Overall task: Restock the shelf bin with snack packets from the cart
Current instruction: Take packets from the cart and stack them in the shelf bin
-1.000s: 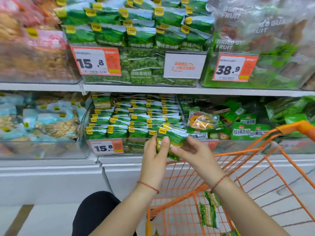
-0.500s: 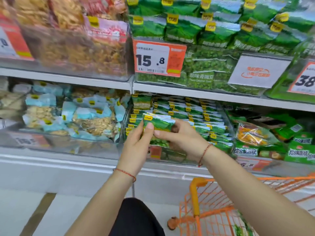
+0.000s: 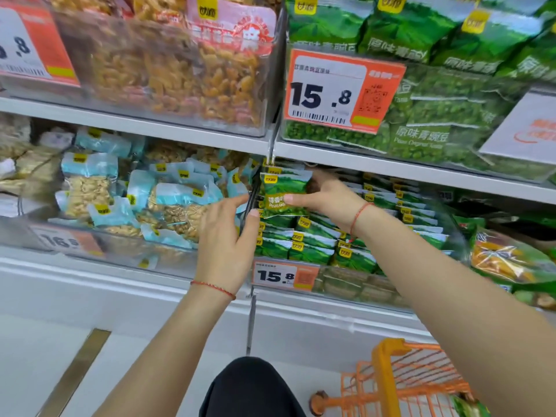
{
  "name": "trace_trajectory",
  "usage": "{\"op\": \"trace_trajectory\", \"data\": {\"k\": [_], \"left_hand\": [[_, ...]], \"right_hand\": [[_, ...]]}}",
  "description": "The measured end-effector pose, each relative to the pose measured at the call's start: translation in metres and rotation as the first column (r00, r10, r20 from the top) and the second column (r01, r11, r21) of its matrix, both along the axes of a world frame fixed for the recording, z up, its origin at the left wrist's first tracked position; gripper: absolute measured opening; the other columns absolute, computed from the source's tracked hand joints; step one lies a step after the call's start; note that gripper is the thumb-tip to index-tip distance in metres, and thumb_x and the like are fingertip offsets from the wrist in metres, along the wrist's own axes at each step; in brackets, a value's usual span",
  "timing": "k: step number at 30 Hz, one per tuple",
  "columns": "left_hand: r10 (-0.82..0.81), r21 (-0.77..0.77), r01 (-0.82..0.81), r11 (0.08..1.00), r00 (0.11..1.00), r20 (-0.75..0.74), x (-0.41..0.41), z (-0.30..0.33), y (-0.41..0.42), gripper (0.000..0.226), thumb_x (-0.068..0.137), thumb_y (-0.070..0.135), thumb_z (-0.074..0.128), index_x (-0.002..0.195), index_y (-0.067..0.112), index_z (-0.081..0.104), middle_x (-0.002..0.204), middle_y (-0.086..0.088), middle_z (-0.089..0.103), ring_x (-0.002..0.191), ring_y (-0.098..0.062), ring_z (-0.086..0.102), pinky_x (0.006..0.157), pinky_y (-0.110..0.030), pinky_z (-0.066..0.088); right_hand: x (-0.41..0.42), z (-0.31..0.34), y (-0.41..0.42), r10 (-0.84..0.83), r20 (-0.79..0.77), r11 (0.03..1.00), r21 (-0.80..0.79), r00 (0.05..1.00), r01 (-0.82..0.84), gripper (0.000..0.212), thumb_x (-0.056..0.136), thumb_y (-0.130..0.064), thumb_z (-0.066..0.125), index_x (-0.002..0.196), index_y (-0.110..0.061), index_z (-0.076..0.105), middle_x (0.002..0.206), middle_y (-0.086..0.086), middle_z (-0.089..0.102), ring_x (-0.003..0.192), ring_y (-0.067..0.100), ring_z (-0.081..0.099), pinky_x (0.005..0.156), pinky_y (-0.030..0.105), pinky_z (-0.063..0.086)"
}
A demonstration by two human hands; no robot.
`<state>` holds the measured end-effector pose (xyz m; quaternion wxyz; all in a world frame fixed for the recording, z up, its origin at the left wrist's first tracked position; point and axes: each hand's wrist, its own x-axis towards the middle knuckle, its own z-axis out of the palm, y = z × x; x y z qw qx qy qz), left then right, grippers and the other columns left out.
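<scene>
A small stack of green pea snack packets (image 3: pixel 282 191) stands upright at the far left end of the clear shelf bin (image 3: pixel 346 284) on the lower shelf. My right hand (image 3: pixel 328 197) grips the stack from the right side, thumb across its front. My left hand (image 3: pixel 225 236) is at the stack's left edge with its fingers stretched out, fingertips touching the packets. Rows of the same green packets (image 3: pixel 316 245) fill the bin below and to the right. The orange cart (image 3: pixel 403 383) is at the bottom right.
A neighbouring bin of pale blue nut packets (image 3: pixel 144 200) lies to the left. The shelf above (image 3: pixel 391 167) hangs low over the bin and carries large green pea bags (image 3: pixel 436 115). A 15.8 price tag (image 3: pixel 284 276) is on the bin front. My dark knee (image 3: pixel 249 386) is below.
Both hands carried the packet stack from above the cart up and left into the bin's left end. The view swung left, so the cart slid to the bottom right.
</scene>
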<state>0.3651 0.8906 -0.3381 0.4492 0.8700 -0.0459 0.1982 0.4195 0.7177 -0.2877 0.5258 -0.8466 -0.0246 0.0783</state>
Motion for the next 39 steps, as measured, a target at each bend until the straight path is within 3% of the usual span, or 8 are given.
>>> {"op": "trace_trajectory", "data": {"k": [7, 11, 15, 19, 25, 32, 35, 39], "left_hand": [[0.001, 0.128, 0.005, 0.992, 0.999, -0.047, 0.015, 0.002, -0.009, 0.056, 0.091, 0.036, 0.044, 0.14, 0.009, 0.038, 0.14, -0.012, 0.044, 0.133, -0.028, 0.031, 0.109, -0.033, 0.022], [-0.02, 0.347, 0.072, 0.935, 0.989, -0.149, 0.048, 0.006, -0.021, 0.057, 0.097, 0.033, 0.041, 0.145, 0.007, 0.027, 0.15, -0.012, 0.032, 0.142, -0.029, 0.016, 0.115, -0.045, 0.015], [-0.094, 0.184, 0.126, 0.975, 0.981, -0.17, 0.064, 0.014, -0.018, 0.055, 0.094, 0.022, 0.049, 0.146, 0.015, 0.031, 0.151, -0.013, 0.032, 0.143, -0.03, 0.015, 0.114, -0.048, 0.017], [-0.087, 0.154, 0.104, 0.983, 0.989, -0.116, 0.067, 0.004, -0.016, 0.059, 0.091, 0.021, 0.056, 0.145, 0.019, 0.033, 0.149, -0.011, 0.036, 0.141, -0.031, 0.022, 0.112, -0.05, 0.024], [-0.075, 0.2, 0.112, 0.973, 0.98, -0.183, 0.072, -0.005, -0.021, 0.069, 0.094, 0.02, 0.052, 0.151, 0.017, 0.014, 0.152, -0.013, 0.027, 0.135, -0.039, 0.027, 0.109, -0.052, 0.027], [-0.065, 0.255, 0.096, 0.962, 0.99, -0.126, 0.062, -0.001, -0.021, 0.069, 0.093, 0.018, 0.055, 0.15, 0.016, 0.016, 0.153, -0.015, 0.024, 0.142, -0.034, 0.018, 0.114, -0.048, 0.019], [-0.144, 0.385, 0.13, 0.914, 0.99, 0.008, 0.056, 0.0, -0.019, 0.066, 0.092, 0.011, 0.053, 0.149, 0.018, 0.021, 0.155, -0.011, 0.022, 0.144, -0.031, 0.015, 0.115, -0.048, 0.017], [-0.09, 0.547, 0.11, 0.83, 0.994, -0.063, 0.056, 0.001, -0.017, 0.058, 0.095, 0.018, 0.045, 0.149, 0.026, 0.024, 0.158, -0.006, 0.014, 0.144, -0.029, 0.012, 0.117, -0.046, 0.011]], "right_hand": [[0.003, -0.022, 0.015, -0.101, 0.122, 0.957, -0.258, 0.987, 0.13, 0.076, 0.085, -0.039, 0.068, 0.144, -0.007, 0.032, 0.144, 0.008, 0.042, 0.131, 0.024, 0.041, 0.089, 0.021, 0.033], [-0.001, -0.028, 0.027, -0.13, 0.207, 0.851, -0.478, 0.97, 0.216, 0.052, 0.089, -0.049, 0.056, 0.112, -0.003, 0.046, 0.106, 0.015, 0.052, 0.097, 0.031, 0.053, 0.07, 0.032, 0.039], [-0.004, -0.033, 0.03, -0.109, 0.237, 0.768, -0.597, 0.966, 0.233, 0.058, 0.095, -0.048, 0.037, 0.127, 0.0, 0.044, 0.124, 0.019, 0.047, 0.112, 0.035, 0.047, 0.091, 0.042, 0.041], [-0.005, -0.037, 0.029, -0.192, 0.344, 0.803, -0.483, 0.919, 0.349, 0.053, 0.092, -0.044, 0.052, 0.126, -0.003, 0.048, 0.102, 0.015, 0.053, 0.091, 0.031, 0.054, 0.061, 0.032, 0.036], [-0.005, -0.038, 0.029, -0.151, 0.233, 0.781, -0.567, 0.961, 0.261, 0.035, 0.094, -0.042, 0.052, 0.074, -0.018, 0.037, 0.075, 0.002, 0.042, 0.08, 0.028, 0.049, 0.065, 0.032, 0.033], [-0.002, -0.025, 0.018, -0.155, 0.141, 0.861, -0.466, 0.978, 0.204, 0.035, 0.083, -0.041, 0.069, 0.083, -0.014, 0.045, 0.073, 0.001, 0.048, 0.07, 0.021, 0.05, 0.052, 0.03, 0.036], [-0.013, -0.032, 0.019, -0.212, 0.288, 0.888, -0.343, 0.934, 0.307, 0.064, 0.079, -0.034, 0.075, 0.131, -0.013, 0.044, 0.102, 0.007, 0.062, 0.096, 0.025, 0.061, 0.079, 0.038, 0.052], [-0.019, -0.035, 0.023, -0.102, 0.279, 0.842, -0.486, 0.955, 0.232, 0.058, 0.09, -0.035, 0.062, 0.139, -0.011, 0.043, 0.126, 0.011, 0.059, 0.113, 0.027, 0.058, 0.092, 0.039, 0.05]]}}
